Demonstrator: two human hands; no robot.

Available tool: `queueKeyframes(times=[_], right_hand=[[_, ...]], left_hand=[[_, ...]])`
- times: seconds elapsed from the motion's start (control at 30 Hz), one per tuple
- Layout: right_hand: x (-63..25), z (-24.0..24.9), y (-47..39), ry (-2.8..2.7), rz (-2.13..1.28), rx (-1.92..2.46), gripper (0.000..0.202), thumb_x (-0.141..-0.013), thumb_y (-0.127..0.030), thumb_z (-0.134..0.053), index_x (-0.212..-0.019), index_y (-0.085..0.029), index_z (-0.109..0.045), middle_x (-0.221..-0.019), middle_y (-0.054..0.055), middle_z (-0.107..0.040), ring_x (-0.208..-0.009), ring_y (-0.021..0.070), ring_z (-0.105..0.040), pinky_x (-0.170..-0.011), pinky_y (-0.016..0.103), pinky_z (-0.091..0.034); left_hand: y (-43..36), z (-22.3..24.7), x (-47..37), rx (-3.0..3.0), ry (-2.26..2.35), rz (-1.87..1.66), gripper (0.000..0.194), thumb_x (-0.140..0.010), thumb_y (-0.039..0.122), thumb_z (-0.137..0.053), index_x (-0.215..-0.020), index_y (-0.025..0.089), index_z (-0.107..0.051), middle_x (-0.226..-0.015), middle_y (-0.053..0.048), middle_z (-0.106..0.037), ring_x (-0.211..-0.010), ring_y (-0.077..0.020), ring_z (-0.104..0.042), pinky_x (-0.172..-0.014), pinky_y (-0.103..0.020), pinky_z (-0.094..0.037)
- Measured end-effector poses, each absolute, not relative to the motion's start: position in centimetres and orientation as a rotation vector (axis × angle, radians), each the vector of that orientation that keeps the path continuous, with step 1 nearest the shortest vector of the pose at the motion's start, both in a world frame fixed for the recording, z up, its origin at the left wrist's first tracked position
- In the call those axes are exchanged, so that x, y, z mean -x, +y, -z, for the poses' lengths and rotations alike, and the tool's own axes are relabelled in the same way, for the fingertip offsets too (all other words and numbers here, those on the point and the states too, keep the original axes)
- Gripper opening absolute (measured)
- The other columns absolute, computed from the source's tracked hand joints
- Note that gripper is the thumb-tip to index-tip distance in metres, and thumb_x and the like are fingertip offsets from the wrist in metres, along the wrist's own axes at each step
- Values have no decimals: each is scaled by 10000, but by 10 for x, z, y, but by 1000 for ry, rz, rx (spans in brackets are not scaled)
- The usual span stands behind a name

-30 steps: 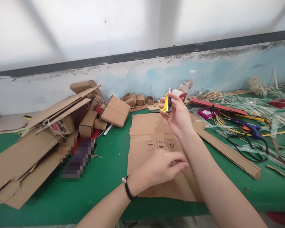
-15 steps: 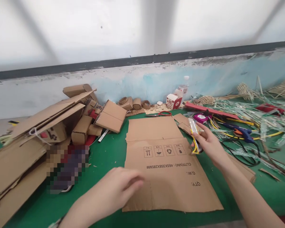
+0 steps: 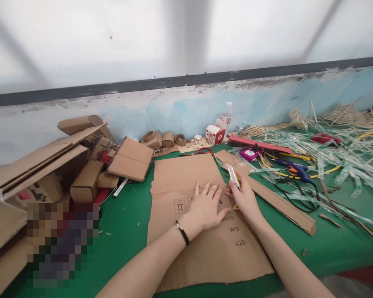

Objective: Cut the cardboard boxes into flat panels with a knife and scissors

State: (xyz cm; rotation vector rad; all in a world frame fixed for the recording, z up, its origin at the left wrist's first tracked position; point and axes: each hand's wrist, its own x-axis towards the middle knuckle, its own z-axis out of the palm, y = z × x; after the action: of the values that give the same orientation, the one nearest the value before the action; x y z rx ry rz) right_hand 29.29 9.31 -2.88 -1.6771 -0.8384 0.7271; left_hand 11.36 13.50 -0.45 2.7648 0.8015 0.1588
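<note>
A flat cardboard sheet with printed symbols and lettering lies on the green table in front of me. My left hand rests palm down on it, fingers spread, covering part of the printed row. At the sheet's right edge, my right hand grips a box cutter with a silver and yellow body, its upper end pointing away from me. Whether its blade is out I cannot tell. Beyond the sheet's far edge lie red-handled scissors. A long cardboard strip extends to the right of my right hand.
Cardboard sheets and boxes are piled at the left, beside a pixelated patch. A purple tape measure, a blue glue gun and a heap of clear plastic strips lie at the right. A red-and-white carton stands near the wall.
My left hand has moved forward and right and now lies flat on the sheet. My right hand has brought the box cutter in against the sheet's right edge. The whole view has shifted.
</note>
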Motion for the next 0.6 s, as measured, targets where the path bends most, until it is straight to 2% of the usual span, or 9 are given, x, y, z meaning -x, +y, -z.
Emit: queueKeyframes(times=[0.13, 0.27, 0.37, 0.43, 0.6], right_hand=[[-304, 22, 91, -886, -750, 1681, 661, -987, -541, -528, -1590, -298, -411, -1100, 65, -699, -865, 261, -783, -768, 460, -702], [-323, 11, 76, -1079, -691, 1797, 609, -998, -463, -544, -1576, -273, -507, -1093, 95, -747, -721, 258, -759, -723, 460, -673], [-332, 7, 65, -1477, -410, 2034, 515, -1048, -403, -462, -1526, -265, -600, -1232, 149, -775, -942, 315, -784, -811, 444, -632], [-330, 4, 62, -1656, -269, 2149, 505, -1076, -368, -403, -1527, -271, -610, -1321, 145, -773, -1069, 330, -774, -834, 422, -606], [-317, -1, 67, -1825, -130, 2399, 514, -1092, -317, -411, -1579, -325, -574, -1208, 86, -827, -943, 290, -803, -701, 351, -547]], left_hand=[[133, 5, -114, -2739, 803, -172, 772, -1100, 631, -339, -1715, 166, -303, -1770, -147, -363, -1670, -364, -221, -1316, -749, -113], [129, 4, -119, -2717, 839, -137, 790, -1098, 662, -271, -1702, 159, -355, -1787, -145, -320, -1674, -372, -202, -1323, -742, -97], [123, 6, -126, -2705, 922, -136, 794, -1100, 663, -245, -1696, 158, -381, -1791, -138, -307, -1676, -364, -201, -1330, -732, -97], [118, 7, -133, -2697, 999, -143, 791, -1102, 649, -248, -1701, 147, -374, -1790, -143, -303, -1679, -365, -194, -1328, -737, -110], [113, 9, -147, -2665, 1154, -142, 778, -1099, 596, -307, -1719, 126, -328, -1795, -135, -281, -1686, -373, -162, -1318, -763, -126]])
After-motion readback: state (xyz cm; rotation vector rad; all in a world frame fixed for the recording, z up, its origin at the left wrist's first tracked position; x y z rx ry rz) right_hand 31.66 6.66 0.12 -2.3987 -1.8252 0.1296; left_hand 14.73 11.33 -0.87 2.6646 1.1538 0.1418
